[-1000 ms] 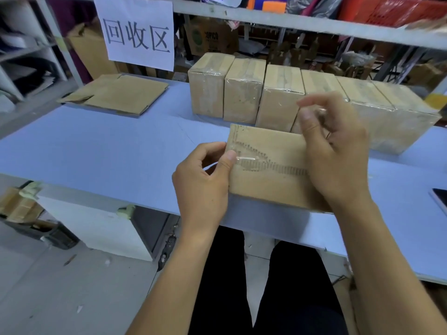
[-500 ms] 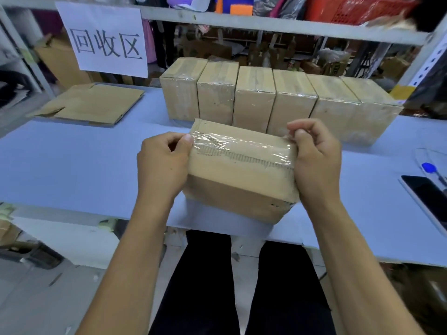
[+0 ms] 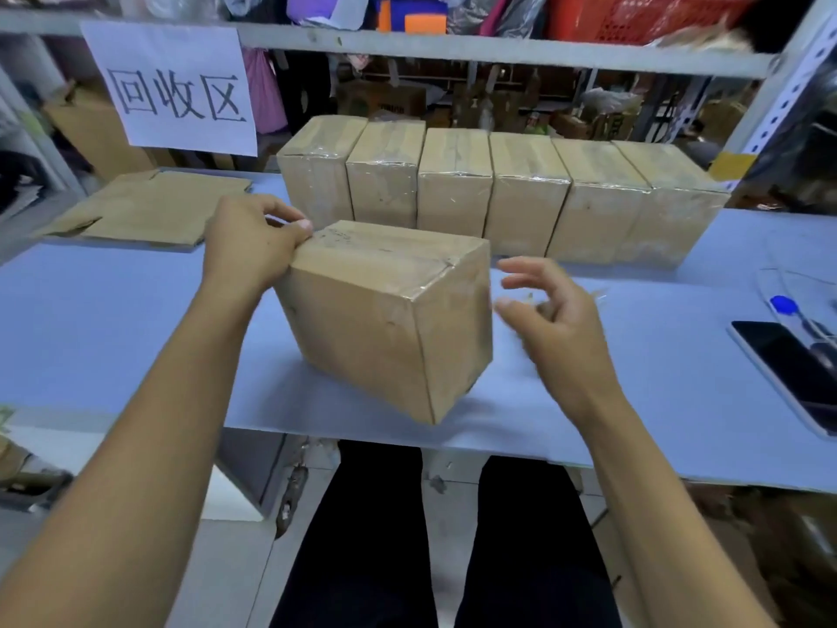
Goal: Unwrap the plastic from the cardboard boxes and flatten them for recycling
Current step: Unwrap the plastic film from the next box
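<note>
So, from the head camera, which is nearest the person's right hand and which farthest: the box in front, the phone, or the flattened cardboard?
From the right hand:
1. The box in front, just to its left, not touching; the left hand grips its far corner.
2. The phone, off to the right near the table edge.
3. The flattened cardboard, at the table's far left.

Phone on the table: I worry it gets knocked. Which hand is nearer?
Right. The right hand hovers between the front box and the phone; the left hand grips the box's far-left corner.
</note>
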